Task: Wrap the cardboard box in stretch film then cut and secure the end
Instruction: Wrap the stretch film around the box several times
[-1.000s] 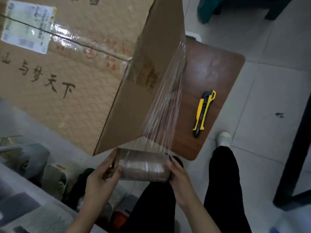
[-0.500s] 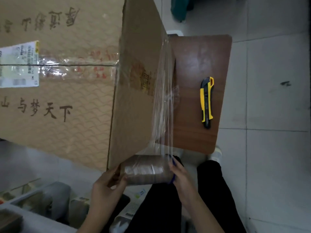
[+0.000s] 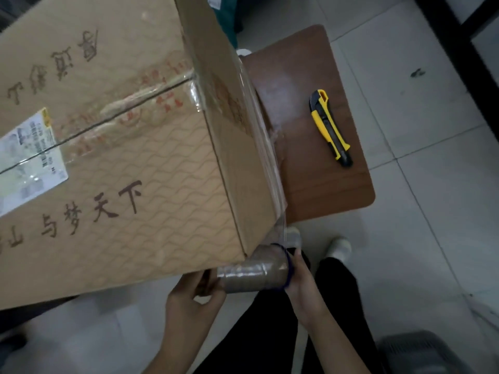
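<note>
So the big cardboard box [image 3: 113, 163] sat on the small brown desk [image 3: 324, 184], covering the whole left side of it and hanging out past the near edge. The stretch film roll [image 3: 251, 271] was held just under the box's near right corner, with a sheet of clear film [image 3: 267, 147] pulled tight up along the box's right side. Left hand [image 3: 189, 300] was gripping the left end of the roll, fingers curled round it, and the right hand [image 3: 299, 276] was clamped on the right end, where the core has a blue rim. A yellow and black utility knife [image 3: 330, 127] lay on the bare right part of the desk, well apart from the box. Tiled floor [image 3: 432, 211] underneath.
</note>
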{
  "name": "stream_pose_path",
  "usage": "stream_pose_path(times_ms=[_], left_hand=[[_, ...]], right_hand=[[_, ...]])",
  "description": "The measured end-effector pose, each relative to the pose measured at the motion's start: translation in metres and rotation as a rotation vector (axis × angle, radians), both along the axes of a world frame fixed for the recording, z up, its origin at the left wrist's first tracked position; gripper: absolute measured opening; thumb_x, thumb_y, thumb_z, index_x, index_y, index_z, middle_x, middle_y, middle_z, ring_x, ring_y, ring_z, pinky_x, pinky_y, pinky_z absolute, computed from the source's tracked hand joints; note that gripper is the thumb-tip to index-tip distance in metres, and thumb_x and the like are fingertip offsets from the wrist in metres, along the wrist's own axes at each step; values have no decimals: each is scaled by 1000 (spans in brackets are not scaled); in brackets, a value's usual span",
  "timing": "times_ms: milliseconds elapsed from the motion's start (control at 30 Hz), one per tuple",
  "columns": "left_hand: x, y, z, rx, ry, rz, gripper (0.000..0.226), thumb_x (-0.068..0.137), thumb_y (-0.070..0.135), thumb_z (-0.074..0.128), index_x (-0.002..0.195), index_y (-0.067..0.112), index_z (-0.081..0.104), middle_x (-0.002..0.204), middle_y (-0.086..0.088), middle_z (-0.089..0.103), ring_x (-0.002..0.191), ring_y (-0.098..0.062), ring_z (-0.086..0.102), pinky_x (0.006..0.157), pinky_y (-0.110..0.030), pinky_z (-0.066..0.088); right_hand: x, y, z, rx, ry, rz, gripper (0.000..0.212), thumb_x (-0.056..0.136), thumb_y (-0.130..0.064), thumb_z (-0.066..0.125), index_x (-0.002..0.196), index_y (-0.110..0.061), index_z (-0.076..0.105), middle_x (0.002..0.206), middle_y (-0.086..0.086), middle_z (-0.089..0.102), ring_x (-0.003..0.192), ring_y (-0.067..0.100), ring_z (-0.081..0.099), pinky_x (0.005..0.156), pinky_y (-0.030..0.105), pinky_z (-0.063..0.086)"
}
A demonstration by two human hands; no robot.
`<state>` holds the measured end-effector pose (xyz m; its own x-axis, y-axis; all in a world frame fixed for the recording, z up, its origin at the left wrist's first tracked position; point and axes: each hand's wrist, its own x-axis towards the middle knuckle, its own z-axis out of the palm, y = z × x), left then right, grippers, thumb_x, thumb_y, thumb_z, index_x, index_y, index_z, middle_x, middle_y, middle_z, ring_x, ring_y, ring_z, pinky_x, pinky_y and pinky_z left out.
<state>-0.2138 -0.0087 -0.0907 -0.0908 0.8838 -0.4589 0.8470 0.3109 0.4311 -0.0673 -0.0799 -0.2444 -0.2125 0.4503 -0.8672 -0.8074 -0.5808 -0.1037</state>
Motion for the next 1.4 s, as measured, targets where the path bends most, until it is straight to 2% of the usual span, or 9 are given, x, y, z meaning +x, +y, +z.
stream_pose_path(times_ms=[133,267,400,600,767,933,1133,1267,1400], left_hand=[[-14,3,2,-15,-33,-86,70,74,2,74,133,25,44,104,33,55,87,20,55,82,-2,41],[-31,0,5,-118,-3,-118,69,80,9,69,139,26,38,117,15,60,100,-7,61,87,-17,48],[-46,0,12,-204,-67,-67,62,83,15,67,136,33,40,119,13,60,89,11,60,68,2,42],[-80,8,18,-313,-175,-118,63,84,7,64,139,22,39,128,1,56,100,-7,57,82,-17,47],[-119,8,28,-126,-150,-370,65,79,6,69,130,35,40,130,-2,56,111,-16,57,78,-2,45],[-154,18,34,-98,-241,-494,65,80,7,67,116,55,42,136,15,49,120,-10,53,97,-23,45],[-214,19,24,-19,-234,-510,60,78,14,70,128,40,50,128,25,54,116,8,52,98,-20,44],[-252,14,36,8,-284,-584,56,78,5,69,129,25,55,128,16,56,118,10,48,96,-9,39],[-280,11,53,116,-239,-655,61,75,-2,71,118,38,57,113,30,49,102,32,40,83,10,26]], right_hand=[[-16,-7,-1,-36,28,-110,71,79,-56,48,129,-7,58,124,17,66,118,31,60,109,50,38],[-40,-20,7,-31,-47,-152,64,79,-55,48,124,-13,62,117,10,71,108,23,67,94,40,52],[-65,-34,9,-37,-49,-222,53,88,-50,47,122,-14,64,114,11,72,107,27,67,93,43,51],[-110,-40,20,-24,-87,-403,40,91,-42,47,103,-12,71,99,9,76,86,15,73,64,23,57],[-153,-34,37,-13,-98,-533,52,94,-45,38,123,-9,61,122,14,66,112,22,63,98,36,47],[-202,-42,44,-22,-100,-661,44,97,-43,34,113,-15,65,111,7,72,102,16,67,85,31,53],[-267,-54,50,24,-139,-670,36,99,-38,37,104,-20,67,99,1,76,91,9,71,73,23,54],[-313,-62,64,14,-173,-710,36,95,-39,43,110,-16,67,110,7,73,102,18,68,81,28,52],[-353,-60,76,16,-150,-748,43,90,-43,47,114,-13,67,110,7,74,103,19,68,87,32,51]])
